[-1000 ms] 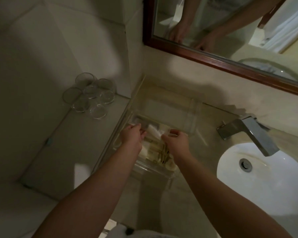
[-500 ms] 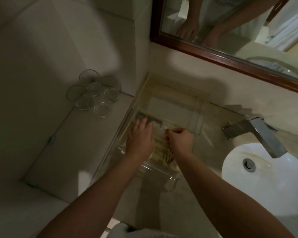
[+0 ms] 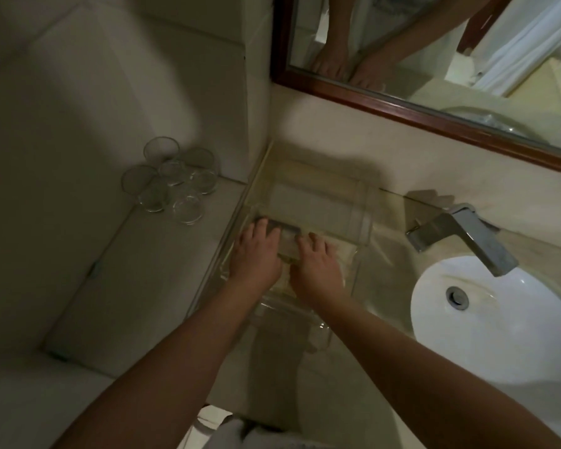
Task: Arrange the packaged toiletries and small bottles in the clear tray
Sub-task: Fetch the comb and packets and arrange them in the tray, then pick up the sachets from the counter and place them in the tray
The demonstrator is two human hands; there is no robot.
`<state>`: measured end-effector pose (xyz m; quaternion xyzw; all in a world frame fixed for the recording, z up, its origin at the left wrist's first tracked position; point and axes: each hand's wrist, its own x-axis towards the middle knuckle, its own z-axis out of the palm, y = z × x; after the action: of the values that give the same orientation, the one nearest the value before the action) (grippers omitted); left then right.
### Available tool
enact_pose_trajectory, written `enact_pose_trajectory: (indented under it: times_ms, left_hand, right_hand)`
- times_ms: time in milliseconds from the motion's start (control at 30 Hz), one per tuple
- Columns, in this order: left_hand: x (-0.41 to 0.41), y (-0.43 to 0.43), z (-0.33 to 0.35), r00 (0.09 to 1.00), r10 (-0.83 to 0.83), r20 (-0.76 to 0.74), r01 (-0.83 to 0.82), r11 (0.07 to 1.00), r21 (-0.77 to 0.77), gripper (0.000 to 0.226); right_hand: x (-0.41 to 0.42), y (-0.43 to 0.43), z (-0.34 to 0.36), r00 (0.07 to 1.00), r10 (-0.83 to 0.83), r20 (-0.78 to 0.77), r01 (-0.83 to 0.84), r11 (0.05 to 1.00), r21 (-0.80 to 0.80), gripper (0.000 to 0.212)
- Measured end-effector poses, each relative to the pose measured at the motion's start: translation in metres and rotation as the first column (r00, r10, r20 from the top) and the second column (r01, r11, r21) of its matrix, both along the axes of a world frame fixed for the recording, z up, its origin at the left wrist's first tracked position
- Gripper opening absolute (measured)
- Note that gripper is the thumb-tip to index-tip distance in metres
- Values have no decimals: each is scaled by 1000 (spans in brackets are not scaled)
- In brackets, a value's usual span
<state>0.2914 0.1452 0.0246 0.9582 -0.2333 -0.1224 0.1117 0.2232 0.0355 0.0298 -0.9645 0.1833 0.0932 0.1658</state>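
Observation:
A clear tray [image 3: 362,202] stands on the beige counter against the wall, left of the sink. Its far half shows only bare floor. Pale packaged toiletries [image 3: 344,254] lie in its near half, mostly hidden under my hands. My left hand [image 3: 256,251] rests flat on them with fingers stretched forward and slightly apart. My right hand [image 3: 318,260] lies beside it, palm down, fingers extended. Between the two hands a flat see-through packet with a dark far edge [image 3: 287,243] shows. I cannot make out any small bottles in the dim light.
Several upturned drinking glasses [image 3: 172,183] cluster on the ledge at the left. A metal faucet [image 3: 460,234] overhangs the white basin [image 3: 499,335] on the right. A wood-framed mirror [image 3: 434,111] hangs above. Something white [image 3: 227,429] sits at the bottom edge.
Both hands have slid forward in the tray and flattened. The right hand's pinched fingers have opened out; the left hand now lies palm down over the packets.

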Motion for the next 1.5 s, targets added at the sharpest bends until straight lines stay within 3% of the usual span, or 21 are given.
enact_pose_trajectory:
  times_ms: [467, 567, 667, 767, 1000, 1233, 1500]
  left_hand:
    - [-9, 1, 8, 995, 7, -95, 2, 996, 90, 65]
    - [-17, 0, 12, 999, 44, 11, -45, 999, 30, 58]
    - [-44, -18, 27, 991, 57, 123, -53, 998, -33, 50]
    - [-92, -61, 44, 985, -33, 167, 49, 994, -95, 45]
    - [-258, -196, 64, 959, -285, 6, 276, 921, -276, 44]
    - [-406, -314, 71, 838, -539, -87, 486, 809, -331, 48]
    - [-488, -433, 56, 683, -712, -162, 655, 696, -295, 47]
  right_hand:
    - [-7, -14, 10, 994, 80, -74, -73, 993, 91, 67]
    - [-25, -25, 18, 999, 37, -20, -34, 989, 145, 66]
    - [-62, -45, 27, 999, -3, 52, -6, 985, 171, 64]
    - [-113, -75, 42, 987, -90, 134, 64, 980, 186, 64]
    - [-296, -185, 66, 919, -335, 209, 302, 937, 177, 61]
    - [-475, -290, 73, 748, -638, 185, 616, 770, 167, 54]
    - [-584, -385, 44, 545, -836, 64, 817, 547, 183, 62]
